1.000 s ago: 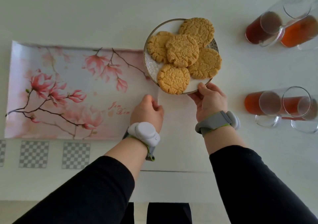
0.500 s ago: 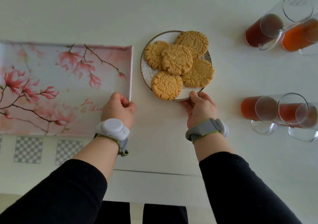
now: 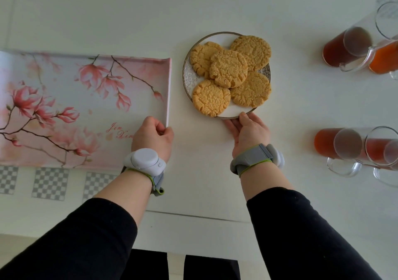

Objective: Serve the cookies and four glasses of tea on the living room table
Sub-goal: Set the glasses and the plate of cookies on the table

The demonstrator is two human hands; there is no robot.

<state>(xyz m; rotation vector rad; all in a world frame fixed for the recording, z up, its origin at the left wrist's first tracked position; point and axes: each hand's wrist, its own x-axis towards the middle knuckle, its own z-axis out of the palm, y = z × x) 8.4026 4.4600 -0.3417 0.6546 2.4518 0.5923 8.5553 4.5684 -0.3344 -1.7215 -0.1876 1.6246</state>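
The left hand [image 3: 153,138] curls its fingers [image 3: 160,127] shut around the near right corner of the flowered tray [image 3: 86,107], seemingly to drag it clear. The right hand [image 3: 251,132] cradles the near rim of the plate [image 3: 189,79], fingers partly open beneath it, steadying the cookies [image 3: 229,68] on the bench [image 3: 215,4]. Four tea glasses [image 3: 338,144] stand further right. Compared with a second ago, the tray sits further left and the plate lies beside it, not over it.

Plate [image 3: 189,79] off the tray [image 3: 86,107], onto the table [image 3: 129,10].
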